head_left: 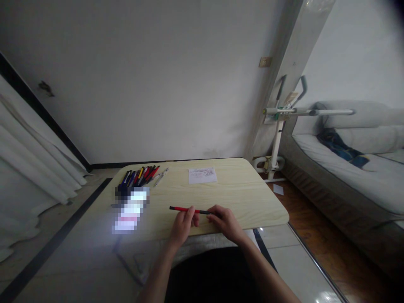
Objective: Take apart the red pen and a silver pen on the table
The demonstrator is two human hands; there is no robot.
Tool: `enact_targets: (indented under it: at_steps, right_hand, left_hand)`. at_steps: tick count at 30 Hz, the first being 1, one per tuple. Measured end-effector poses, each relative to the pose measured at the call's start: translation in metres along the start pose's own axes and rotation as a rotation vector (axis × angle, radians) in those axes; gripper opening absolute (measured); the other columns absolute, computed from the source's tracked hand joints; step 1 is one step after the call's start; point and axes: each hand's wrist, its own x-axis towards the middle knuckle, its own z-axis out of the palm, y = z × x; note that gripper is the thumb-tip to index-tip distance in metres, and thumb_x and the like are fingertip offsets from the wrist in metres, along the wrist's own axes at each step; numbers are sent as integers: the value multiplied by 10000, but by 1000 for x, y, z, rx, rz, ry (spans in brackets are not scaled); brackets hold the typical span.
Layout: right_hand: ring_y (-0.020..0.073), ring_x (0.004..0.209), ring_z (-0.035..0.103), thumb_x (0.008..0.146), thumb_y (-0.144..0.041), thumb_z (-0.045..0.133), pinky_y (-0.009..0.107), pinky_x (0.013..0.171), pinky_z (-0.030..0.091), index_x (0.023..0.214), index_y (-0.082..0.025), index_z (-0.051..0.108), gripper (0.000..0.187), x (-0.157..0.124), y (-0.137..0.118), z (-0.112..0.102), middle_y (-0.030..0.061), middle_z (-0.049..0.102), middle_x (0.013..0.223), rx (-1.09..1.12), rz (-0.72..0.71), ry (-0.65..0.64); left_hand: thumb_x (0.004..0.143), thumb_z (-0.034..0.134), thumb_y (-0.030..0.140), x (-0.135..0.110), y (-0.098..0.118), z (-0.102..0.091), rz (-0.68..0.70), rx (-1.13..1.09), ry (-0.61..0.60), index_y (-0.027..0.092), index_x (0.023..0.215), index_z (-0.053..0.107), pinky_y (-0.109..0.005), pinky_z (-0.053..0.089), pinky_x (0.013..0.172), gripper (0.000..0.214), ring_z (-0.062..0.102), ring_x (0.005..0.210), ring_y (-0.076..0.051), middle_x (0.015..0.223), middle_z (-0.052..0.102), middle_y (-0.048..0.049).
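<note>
One red pen (189,209), seemingly held by left hand (182,225), right hand (225,221).

No text can be read at this size. A white sheet of paper (202,175) at the far side of the table (246,202) carries printed lines and a dark square block, all too small to make out. A pale tag (291,98) hangs on the exercise machine (277,139) beside the table; its marks are illegible. The red pen (186,209) shows no legible lettering. A patch on the table's left side is blurred.
</note>
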Motion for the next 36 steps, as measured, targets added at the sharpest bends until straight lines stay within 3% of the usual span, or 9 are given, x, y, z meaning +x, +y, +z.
enact_targets:
  at_steps: [9,16,24,29,36]
  right_hand:
    - [132,624,549,811,-304,522,223,584,401,786,-182,634,167,-1,1,-1,-3,617,666,-31,-9,-17]
    - [129,613,560,858,-305,448,224,607,409,696,-174,624,272,-1,-3,0,6,618,638,-21,-24,-46]
    - [130,621,554,786,-298,563,228,593,417,969,-184,621,223,0,4,2,-1,620,678,44,16,1]
    - [122,612,535,768,-293,579,221,573,408,833,-167,620,148,0,9,4,-1,613,678,40,36,13]
    - [121,604,547,771,-260,579,219,570,408,803,-163,604,106,0,7,3,0,621,665,71,39,28]
  left_hand:
    - [830,337,486,0,-2,1,18,-39,-2,144,576,581,-256,414,580,491,548,535,-153,517,587,-41]
    - [807,359,508,1,1,1,-1,-61,6,167,512,505,-242,401,524,474,485,455,-131,429,463,10]
    - [839,339,463,1,-2,2,43,-67,9,177,502,450,-232,387,523,456,476,455,-120,426,427,24]
    - [836,352,475,1,0,4,44,6,23,177,498,444,-228,378,516,459,467,447,-114,425,424,32]
    - [829,365,481,4,-8,6,42,68,28,177,482,449,-221,361,505,469,468,440,-111,424,451,22]
